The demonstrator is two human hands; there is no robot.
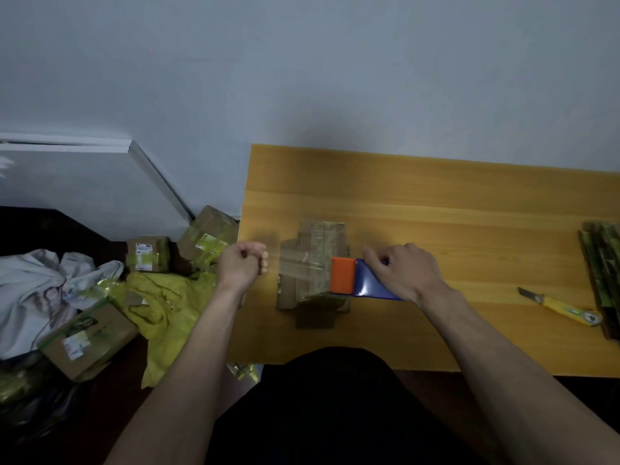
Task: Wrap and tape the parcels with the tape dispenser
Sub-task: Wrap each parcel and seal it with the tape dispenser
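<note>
**On the bench: tape drawn across parcel, both hands engaged**

At the left part of the orange wooden table [436, 203], close to the near edge: one cardboard parcel [318, 239], brown, already banded lengthwise with tape, flaps protruding at its left side and near side.

Across the parcel's top, running left to right: a strip of clear tape [300, 263], stretched taut from the left hand to the dispenser.

Left hand [242, 265]: level with the table's left edge, just left of the parcel. Fingers curled tight, pinching the free end of the tape. Not touching the parcel itself.

Right hand [404, 273]: just right of the parcel, fingers wrapped over the tape dispenser [359, 278]. Dispenser blue-bodied with an orange front plate; plate set against the parcel's right upper edge. Tape roll hidden under the hand.

Toward the right on the table, well apart from the parcel: a yellow-handled utility knife [560, 307], blade pointing left. Beside it at the right frame edge: a stack of flat green-brown cardboard [600, 263], partly cut off.

Left of the table, lower down: several cardboard boxes [147, 253] bearing labels, a crumpled yellow plastic bag [164, 310], a bundle of white cloth [40, 283]. Behind: grey wall [302, 68].
</note>
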